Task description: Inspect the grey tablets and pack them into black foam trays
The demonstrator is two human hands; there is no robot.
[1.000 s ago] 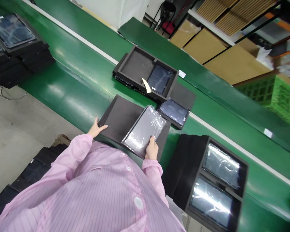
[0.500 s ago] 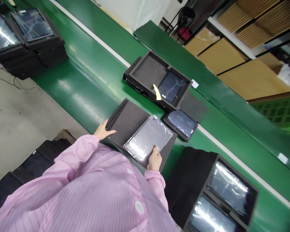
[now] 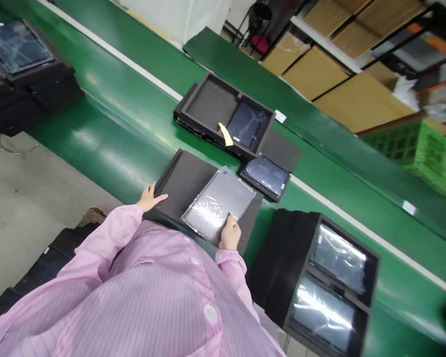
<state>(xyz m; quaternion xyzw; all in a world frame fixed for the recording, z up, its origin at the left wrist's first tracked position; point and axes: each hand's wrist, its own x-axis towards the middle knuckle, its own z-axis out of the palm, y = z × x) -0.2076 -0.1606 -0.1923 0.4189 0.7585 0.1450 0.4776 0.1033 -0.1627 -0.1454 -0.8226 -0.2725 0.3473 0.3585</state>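
Tablet (image 3: pixel 226 196) is pinched by the right grip (image 3: pixel 230 234) near the surface's (image 3: pixel 126 144) near edge; the left grip (image 3: pixel 148 199) is splayed against a black tray (image 3: pixel 189 178). Slippage could be caused by glossy film (image 3: pixel 208 210).

The green bench (image 3: pixel 119 141) offers room past the left hand (image 3: pixel 147 200), while stacked trays (image 3: pixel 278 253) probably limit rightward passage.

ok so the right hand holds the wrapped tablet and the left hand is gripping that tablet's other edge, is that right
Not quite: the left hand is not on the wrapped tablet; the head view shows it at the left edge of the dark slab beneath. The right hand does hold the wrapped tablet.
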